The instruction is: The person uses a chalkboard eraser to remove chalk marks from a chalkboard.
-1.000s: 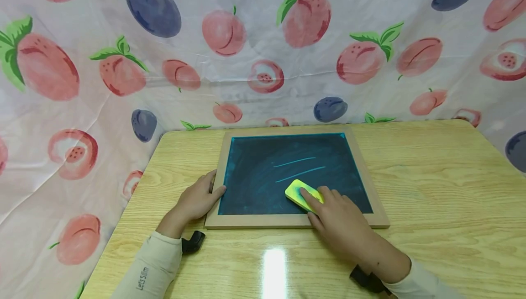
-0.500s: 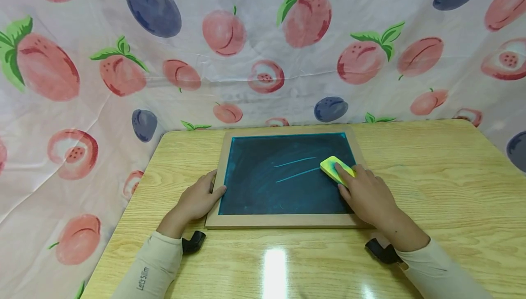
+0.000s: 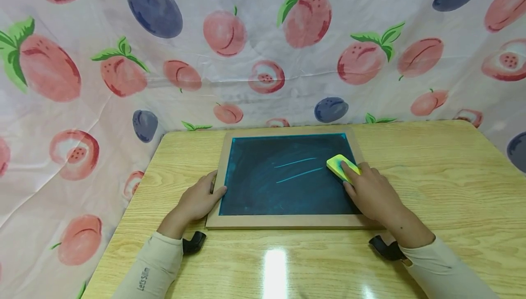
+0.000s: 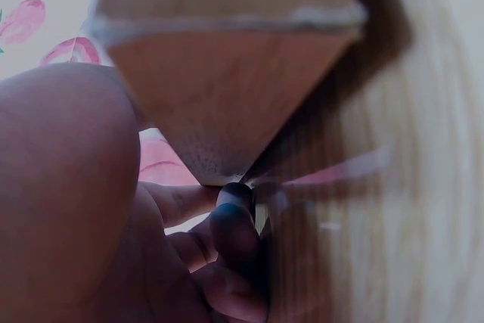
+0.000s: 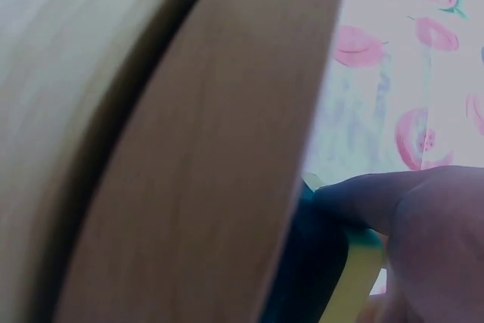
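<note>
A small chalkboard (image 3: 255,196) with a light wooden frame (image 3: 283,221) lies on the table. Two blue chalk lines (image 3: 299,175) cross its middle, over faint smears. My left hand (image 3: 199,198) grips the frame's left side, thumb on top; in the left wrist view its fingers (image 4: 234,221) curl at the frame's edge, their tips dark blue. My right hand (image 3: 376,195) holds a yellow eraser (image 3: 337,164) with a blue stain on top, right of the lines. The right wrist view shows the eraser's yellow side (image 5: 354,281) above a dark underside.
The wooden table (image 3: 435,175) extends on both sides of the chalkboard and in front of it. A fruit-print cloth (image 3: 296,70) hangs behind and to the left. Black wrist devices (image 3: 194,243) sit at both wrists.
My right hand has moved the eraser right and away from me, from the board's lower middle to near its right side. The lower line's right end is shorter. My left hand stays put.
</note>
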Demonstrator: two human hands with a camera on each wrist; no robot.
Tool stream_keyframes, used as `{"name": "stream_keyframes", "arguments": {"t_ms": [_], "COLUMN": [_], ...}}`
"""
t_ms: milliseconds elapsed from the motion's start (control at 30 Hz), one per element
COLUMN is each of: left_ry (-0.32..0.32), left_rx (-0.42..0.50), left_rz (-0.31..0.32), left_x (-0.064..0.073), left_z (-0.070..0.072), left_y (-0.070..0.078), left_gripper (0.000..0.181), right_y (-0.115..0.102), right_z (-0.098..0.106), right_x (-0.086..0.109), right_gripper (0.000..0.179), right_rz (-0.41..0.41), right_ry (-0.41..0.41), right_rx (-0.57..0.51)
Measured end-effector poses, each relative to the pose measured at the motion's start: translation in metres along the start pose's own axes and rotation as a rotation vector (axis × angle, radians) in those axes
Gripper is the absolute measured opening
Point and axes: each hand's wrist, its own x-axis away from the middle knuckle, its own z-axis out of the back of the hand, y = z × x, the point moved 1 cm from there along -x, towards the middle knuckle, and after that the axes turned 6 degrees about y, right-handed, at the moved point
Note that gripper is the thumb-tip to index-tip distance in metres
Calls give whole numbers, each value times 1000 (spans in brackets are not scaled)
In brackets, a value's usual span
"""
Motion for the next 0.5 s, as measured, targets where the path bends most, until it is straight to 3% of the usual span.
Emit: {"name": "stream_keyframes", "arguments": {"t_ms": [200, 500], "left_ry": [8, 24], "left_rx": [-3, -4], "left_rz": [-11, -37], "left_x": [0, -1], "left_z": [1, -1], "left_y": [0, -2], "left_gripper": [64, 63], "right_y": [-18, -64], "right_z": [-3, -9], "right_x": [-4, -6], "right_gripper": [47, 49], "right_rz": [44, 160], "right_ry": [-14, -3], "right_rx": [-17, 10]}}
